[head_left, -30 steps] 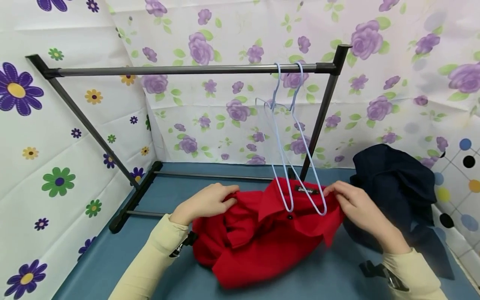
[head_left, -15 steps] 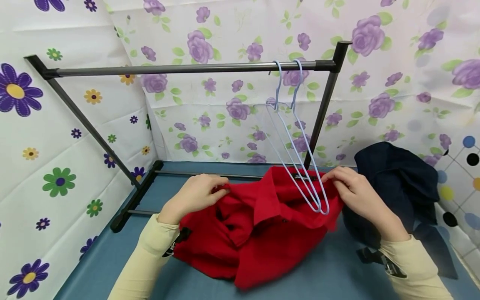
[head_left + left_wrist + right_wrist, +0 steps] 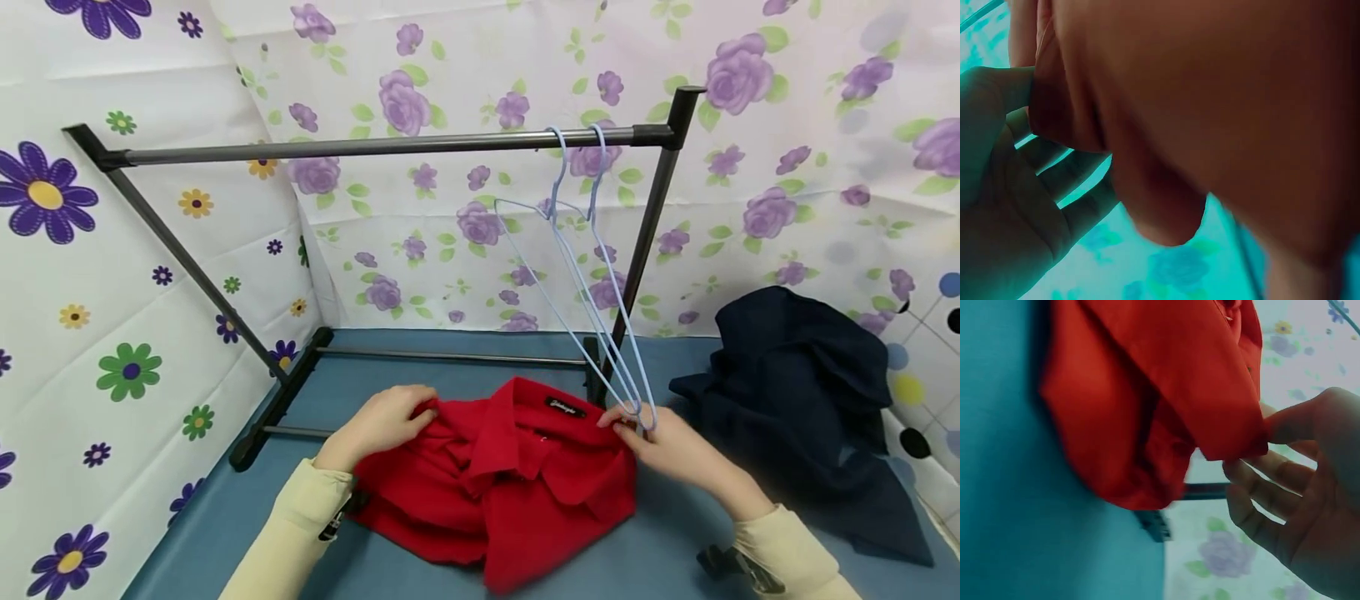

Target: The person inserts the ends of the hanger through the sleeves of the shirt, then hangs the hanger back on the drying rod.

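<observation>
A red collared shirt (image 3: 558,492) with a small black neck label is bunched up between both hands, low over the table. My left hand (image 3: 386,427) pinches the cloth on the left side between thumb and fingers. At the right, my right hand (image 3: 678,446) pinches a corner of the shirt near the collar; the right wrist view shows the thumb and fingers on that red corner (image 3: 1241,440). Two pale blue wire hangers (image 3: 562,167) hang side by side from the rail, and their lower ends overlap my right hand in the head view.
A dark metal clothes rack (image 3: 375,147) stands on the blue table (image 3: 457,375), its base bars behind the shirt. Dark navy cloth (image 3: 802,383) lies heaped at the right. Flower-patterned sheets (image 3: 420,250) cover the walls behind and to the left.
Both hands have lowered the red shirt and shifted its collar leftward. The collar now lies left of the hangers' lower ends instead of behind them. The hangers have swung slightly.
</observation>
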`<state>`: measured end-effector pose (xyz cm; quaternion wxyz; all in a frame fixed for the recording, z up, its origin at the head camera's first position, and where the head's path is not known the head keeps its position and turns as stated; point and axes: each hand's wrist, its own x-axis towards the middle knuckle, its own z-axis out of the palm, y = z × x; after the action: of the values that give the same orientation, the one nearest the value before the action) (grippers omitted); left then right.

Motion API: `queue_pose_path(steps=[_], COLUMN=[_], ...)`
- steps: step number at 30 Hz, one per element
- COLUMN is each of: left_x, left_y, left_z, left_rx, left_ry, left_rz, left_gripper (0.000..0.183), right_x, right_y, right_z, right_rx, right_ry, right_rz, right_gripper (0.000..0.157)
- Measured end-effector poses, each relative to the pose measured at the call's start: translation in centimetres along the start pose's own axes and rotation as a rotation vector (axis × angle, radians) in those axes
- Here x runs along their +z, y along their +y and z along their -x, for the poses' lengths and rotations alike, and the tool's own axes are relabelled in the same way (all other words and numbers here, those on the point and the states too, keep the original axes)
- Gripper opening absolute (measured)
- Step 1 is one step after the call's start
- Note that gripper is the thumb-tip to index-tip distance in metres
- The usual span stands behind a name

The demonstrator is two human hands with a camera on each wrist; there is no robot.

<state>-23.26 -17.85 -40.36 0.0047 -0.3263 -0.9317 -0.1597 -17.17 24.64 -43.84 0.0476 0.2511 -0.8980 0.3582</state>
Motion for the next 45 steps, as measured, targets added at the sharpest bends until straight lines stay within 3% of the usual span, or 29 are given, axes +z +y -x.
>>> queue_pose_path(steps=[5, 10, 15, 19, 21, 26, 29, 37, 42, 45], left_x=[1.6, 1.2, 0.2, -0.3, -0.3, 0.0, 0.4, 2.6, 3.6, 4.0], left_y=[-0.9, -0.7, -0.2, 0.3, 0.5, 0.5, 0.2, -0.9, -0.7, -0.6], left_z=[0.5, 0.5, 0.4, -0.1, -0.4, -1.1, -1.6, -2.1, -2.4, -2.6], left_rx=[0.012, 0.021, 0.033, 0.052, 0.057, 0.031, 0.005, -0.049, -0.07, -0.038], left_ry=[-0.093, -0.068, -0.016, -0.02, -0.052, -0.155, -0.201, -0.352, -0.394, -0.396], left_rz=[0.005, 0.021, 0.09, 0.193, 0.247, 0.34, 0.361, 0.392, 0.372, 0.312], left_gripper=[0.003, 0.007, 0.017, 0.029, 0.036, 0.062, 0.071, 0.061, 0.054, 0.048], right_x=[1.2, 1.0, 0.3, -0.5, -0.8, -0.4, 0.2, 2.3, 3.3, 3.4], right_y=[0.9, 1.0, 1.5, 2.6, 3.0, 3.1, 2.9, 2.6, 2.7, 2.7], right_z=[0.7, 1.2, 1.6, 2.3, 2.9, 4.0, 4.2, 3.6, 3.3, 3.3], right_rx=[0.01, 0.101, 0.133, 0.144, 0.168, 0.216, 0.2, 0.173, 0.119, 0.09], right_ry=[-0.119, -0.155, -0.054, 0.014, -0.04, -0.281, -0.309, -0.229, -0.226, -0.235], right_rz=[0.022, 0.002, -0.056, -0.042, -0.009, 0.026, 0.04, 0.03, -0.028, -0.065], right_gripper=[0.017, 0.025, 0.045, 0.053, 0.056, 0.078, 0.087, 0.085, 0.076, 0.067])
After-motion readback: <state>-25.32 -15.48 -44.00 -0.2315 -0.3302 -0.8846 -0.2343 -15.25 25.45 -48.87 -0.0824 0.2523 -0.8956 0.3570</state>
